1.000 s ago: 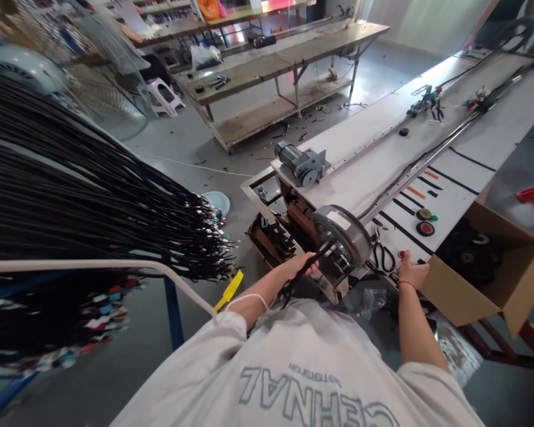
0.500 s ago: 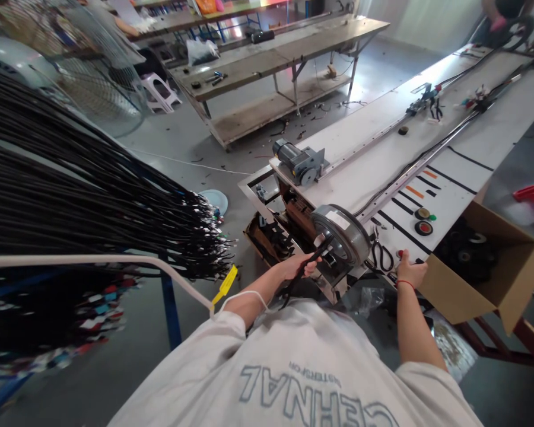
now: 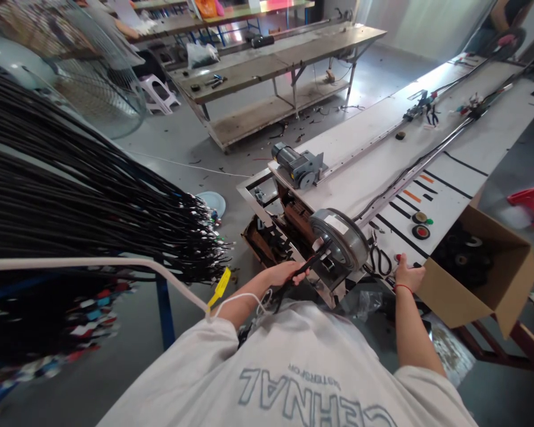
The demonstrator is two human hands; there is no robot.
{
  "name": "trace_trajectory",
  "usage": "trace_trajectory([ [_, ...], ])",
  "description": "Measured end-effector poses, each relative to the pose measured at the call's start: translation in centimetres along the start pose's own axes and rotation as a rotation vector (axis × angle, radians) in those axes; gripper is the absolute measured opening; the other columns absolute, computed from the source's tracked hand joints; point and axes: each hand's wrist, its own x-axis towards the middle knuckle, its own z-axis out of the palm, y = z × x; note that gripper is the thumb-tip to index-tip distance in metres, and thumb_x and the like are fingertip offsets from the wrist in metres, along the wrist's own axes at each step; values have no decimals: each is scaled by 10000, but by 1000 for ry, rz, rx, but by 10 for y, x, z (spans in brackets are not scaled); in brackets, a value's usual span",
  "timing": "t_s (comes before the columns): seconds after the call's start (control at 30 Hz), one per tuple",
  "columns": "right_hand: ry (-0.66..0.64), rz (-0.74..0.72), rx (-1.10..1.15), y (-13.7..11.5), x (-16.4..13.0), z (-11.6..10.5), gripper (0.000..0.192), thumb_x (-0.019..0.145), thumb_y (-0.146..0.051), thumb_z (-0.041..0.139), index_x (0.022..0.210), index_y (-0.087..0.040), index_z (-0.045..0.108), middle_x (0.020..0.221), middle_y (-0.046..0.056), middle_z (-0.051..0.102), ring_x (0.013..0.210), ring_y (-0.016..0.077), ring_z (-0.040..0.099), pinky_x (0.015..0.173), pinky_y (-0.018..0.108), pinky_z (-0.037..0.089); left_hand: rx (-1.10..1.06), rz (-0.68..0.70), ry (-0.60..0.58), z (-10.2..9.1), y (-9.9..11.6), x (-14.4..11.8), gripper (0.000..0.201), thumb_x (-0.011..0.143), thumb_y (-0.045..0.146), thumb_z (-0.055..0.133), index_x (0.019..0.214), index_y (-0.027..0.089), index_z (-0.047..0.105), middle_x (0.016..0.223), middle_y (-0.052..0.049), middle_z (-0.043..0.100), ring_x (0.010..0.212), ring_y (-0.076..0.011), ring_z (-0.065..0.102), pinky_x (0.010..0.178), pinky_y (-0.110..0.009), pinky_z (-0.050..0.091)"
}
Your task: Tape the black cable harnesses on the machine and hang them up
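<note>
Workshop floor of grey concrete, seen from above a person in a pale printed shirt. A long white counter (image 3: 427, 154) runs from the near centre away to the upper right, with a black cable lying along its length.

At the counter's near end sits a round metal wheel (image 3: 340, 237). The left hand (image 3: 285, 273) is clenched around a black cable (image 3: 309, 264) that runs up from the hand to the wheel's lower edge. The right hand (image 3: 409, 276), with a red string at the wrist, rests on the counter's near edge, fingers curled; whether it grips anything cannot be told. Scissors (image 3: 376, 258) lie between the wheel and the right hand. Two round buttons (image 3: 420, 225) sit further along the near edge.

A grey motor (image 3: 296, 166) stands on the counter's left edge, beyond the wheel. An open cardboard box (image 3: 493, 279) hangs off the counter's right side, holding black rolls.

To the left, a thick bundle of black cables (image 3: 84, 201) lies across a blue rack, ends towards the person, with a yellow tag (image 3: 219, 287) hanging below. A wire-guarded fan (image 3: 93, 77) stands at upper left, and wooden benches (image 3: 271, 59) fill the background.
</note>
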Motion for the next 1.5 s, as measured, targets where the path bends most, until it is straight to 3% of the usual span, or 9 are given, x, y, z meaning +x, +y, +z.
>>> trace_trajectory([
  [0.17, 3, 7, -14, 0, 1, 0, 730, 741, -650, 604, 1198, -98, 466, 1239, 266, 526, 1151, 410, 524, 976, 530, 399, -241, 95, -73, 13, -24, -6, 505, 668, 407, 822, 1016, 93, 635, 761, 5, 528, 617, -61, 462, 625, -225, 398],
  [0.3, -2, -8, -5, 2, 2, 0, 749, 744, -643, 616, 1212, -79, 463, 1258, 283, 517, 1181, 414, 505, 980, 526, 400, -197, 197, 28, 16, -33, -6, 502, 761, 475, 730, 1063, 84, 636, 733, 6, 520, 581, -55, 415, 565, -217, 354],
  [0.43, -7, -1, 2, 1, 1, 0, 743, 745, -657, 609, 1199, -86, 468, 1249, 285, 526, 1173, 415, 512, 979, 531, 400, -133, 243, 123, 12, -28, -9, 553, 745, 557, 701, 1026, 85, 633, 683, 17, 522, 537, -51, 396, 530, -214, 324],
  [0.63, 5, 6, -16, -1, -1, -1, 712, 754, -629, 613, 1197, -91, 466, 1235, 289, 532, 1165, 428, 514, 962, 552, 407, 195, 297, 191, 14, -11, -21, 566, 770, 605, 641, 1050, 118, 575, 741, -14, 628, 602, -81, 493, 614, -236, 388],
  [0.8, 11, -6, -5, -1, -1, -1, 692, 746, -629, 615, 1169, -99, 481, 1219, 287, 543, 1148, 425, 527, 959, 536, 414, 350, 314, 337, 21, -4, -16, 531, 814, 599, 577, 1085, 156, 465, 741, -6, 650, 589, -97, 521, 602, -243, 409],
  [0.93, 11, -5, -29, -1, -1, -2, 673, 749, -621, 620, 1155, -102, 483, 1204, 284, 550, 1136, 423, 538, 952, 535, 421, 666, 297, 418, 30, 3, -7, 376, 898, 538, 462, 893, 168, 528, 650, 13, 591, 576, -114, 518, 587, -247, 403],
  [1.07, 18, -11, -24, 0, 0, -1, 664, 750, -627, 617, 1139, -106, 482, 1178, 283, 557, 1120, 418, 547, 937, 538, 432, 989, 323, 422, 35, 7, 2, 402, 951, 455, 368, 722, 176, 544, 647, -18, 587, 641, -150, 551, 633, -269, 400],
  [1.37, 33, -37, -5, 7, 5, 5, 668, 739, -642, 611, 1130, -116, 481, 1181, 270, 552, 1125, 410, 537, 947, 531, 421, 1128, 317, 492, 31, 9, 8, 381, 965, 439, 372, 735, 182, 536, 634, -21, 571, 640, -164, 559, 624, -263, 384],
  [1.5, 32, -31, -34, 4, 5, 4, 654, 757, -632, 602, 1138, -118, 471, 1196, 271, 540, 1134, 410, 537, 952, 538, 422, 1088, 319, 465, 32, 10, 7, 356, 972, 403, 373, 748, 181, 538, 593, -2, 566, 583, -151, 550, 612, -258, 381],
])
